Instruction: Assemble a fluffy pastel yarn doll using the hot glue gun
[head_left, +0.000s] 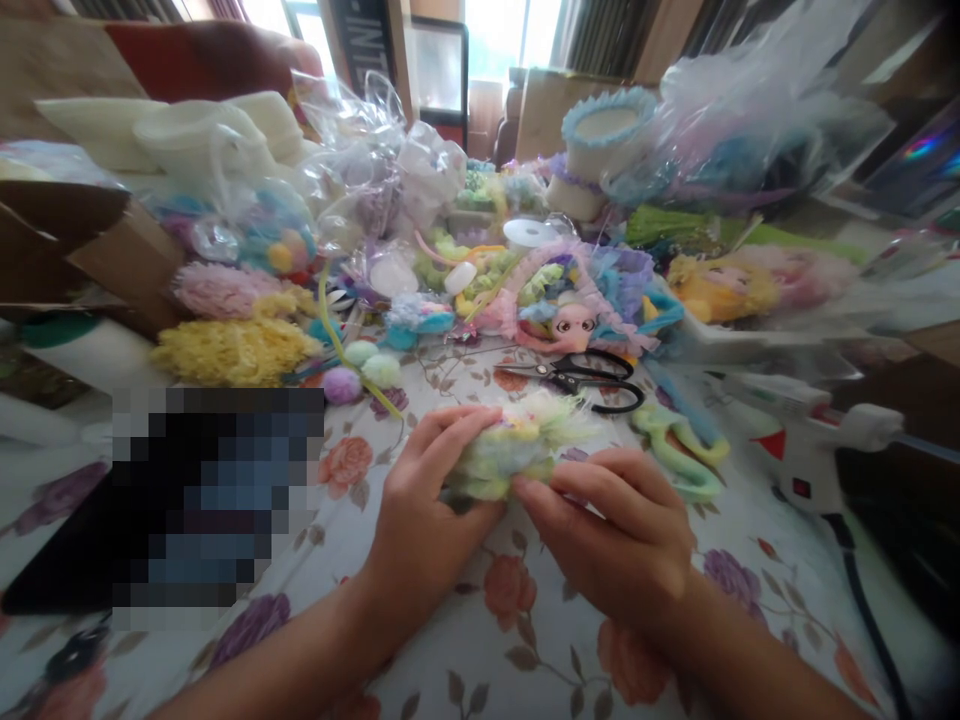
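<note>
Two hands close on a soft, ruffled bundle

From where I stand, the ruffled bundle (495, 465) of pale green and yellow sits mid-table, between the worker's two hands. The left hand (424, 490) wraps its left end, fingers curled over the far side and the thumb along the near one, with little gap. The right hand (630, 520) is nearly closed, its fingertips meeting the bundle's near right edge; exactly how much they pinch, I cannot tell.

I'd judge the stuff limp: too hard a squeeze could crush the folds, and a sharp tug might drag the wispy tuft on its far side out of shape. The scissors (561, 378) lie close by at one o'clock, handles spread, so a careless reach outward could catch the points. At three o'clock a green fabric strip (697, 488) rests just past the right hand, easily swept along by a sleeve or wrist. Beyond it stands the glue gun (814, 430); its cord (866, 600) running toward five o'clock could snag a wide elbow.

The best room is toward six o'clock, where flowered tablecloth (420, 640) shows between the forearms. The pompoms (343, 385) at ten, the tablet (71, 545) at nine and the doll's head (574, 325) at one hem in the rest.
</note>
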